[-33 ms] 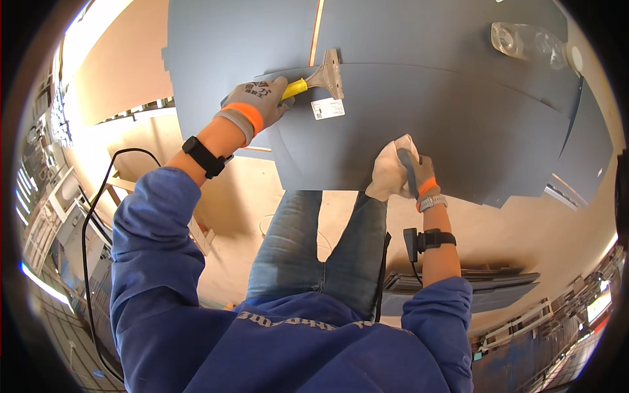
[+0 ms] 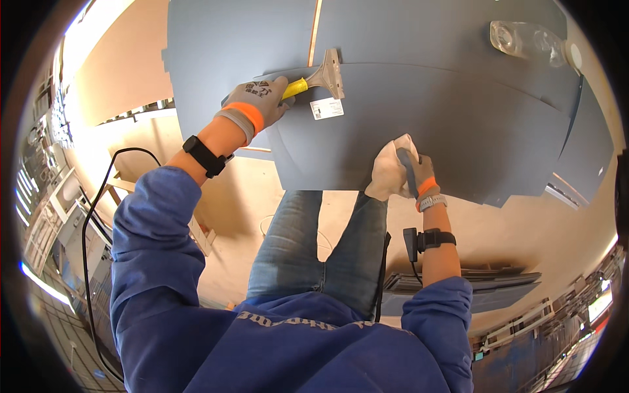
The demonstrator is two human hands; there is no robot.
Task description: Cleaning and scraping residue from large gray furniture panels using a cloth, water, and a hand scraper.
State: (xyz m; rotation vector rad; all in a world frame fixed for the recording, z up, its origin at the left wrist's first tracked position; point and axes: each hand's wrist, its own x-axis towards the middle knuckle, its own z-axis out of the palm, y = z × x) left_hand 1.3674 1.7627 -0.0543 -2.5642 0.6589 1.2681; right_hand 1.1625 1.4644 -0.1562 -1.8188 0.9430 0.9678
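The step in hand looks like scraping a white label (image 2: 326, 108) off a grey-blue panel (image 2: 419, 124): the left hand (image 2: 259, 101), in a grey glove with an orange cuff, is closed around the yellow handle of a scraper (image 2: 319, 78), and the metal blade of the scraper lies flat on the panel just above the label, which sits just beyond the fingertips of this hand. I judge that the label is not yet lifted, because it lies whole and flat on the surface. The next move probably calls for bringing the blade edge to the border of the label at a low angle, with steady pressure, so that the blade goes under the paper and does not scratch the panel. The right hand (image 2: 413, 173), also gloved, is closed on a white cloth (image 2: 388, 171) and presses it at the near edge of the panel, well apart from the left hand; it seems to steady the panel at that edge. A clear plastic bottle (image 2: 527, 40) lies on the panel far beyond the right hand. A second grey-blue board (image 2: 236, 52) lies under the panel, beyond the left hand.
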